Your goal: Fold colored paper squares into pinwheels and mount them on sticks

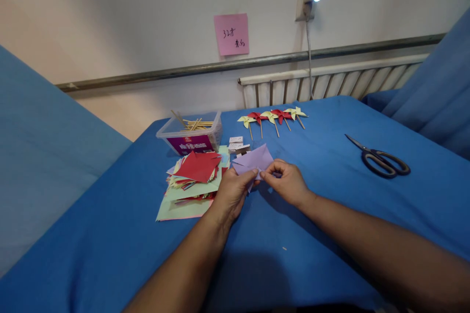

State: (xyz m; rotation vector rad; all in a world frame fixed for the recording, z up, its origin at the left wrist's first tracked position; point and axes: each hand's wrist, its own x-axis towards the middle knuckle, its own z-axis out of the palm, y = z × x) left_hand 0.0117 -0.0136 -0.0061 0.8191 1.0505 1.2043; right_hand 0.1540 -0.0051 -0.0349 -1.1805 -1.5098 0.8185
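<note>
Both forearms are reaching in from the bottom edge, converging over the middle of the blue tablecloth (301, 234). The left hand (232, 191) is lying knuckles-up, thumb and fingers pinching the near left edge of a lilac paper square (253, 159). The right hand (288, 181) is curling in from the other side, fingertips closing narrowly on the same paper's near edge, wrist bent slightly inward. The paper is sitting partly folded, held just above the cloth between the two hands, its far corner pointing away from the person.

Just left of the left hand, a loose stack of red, green and pink paper squares (191, 181) is lying fanned out. Behind it, a clear plastic box of wooden sticks (191, 132) is standing with a purple label. Small white pieces (237, 145) are sitting just beyond the lilac paper. Further back, a row of finished red and yellow pinwheels on sticks (273, 117) is lying side by side. Black-handled scissors (382, 159) are lying well apart to the right, blades closed.
</note>
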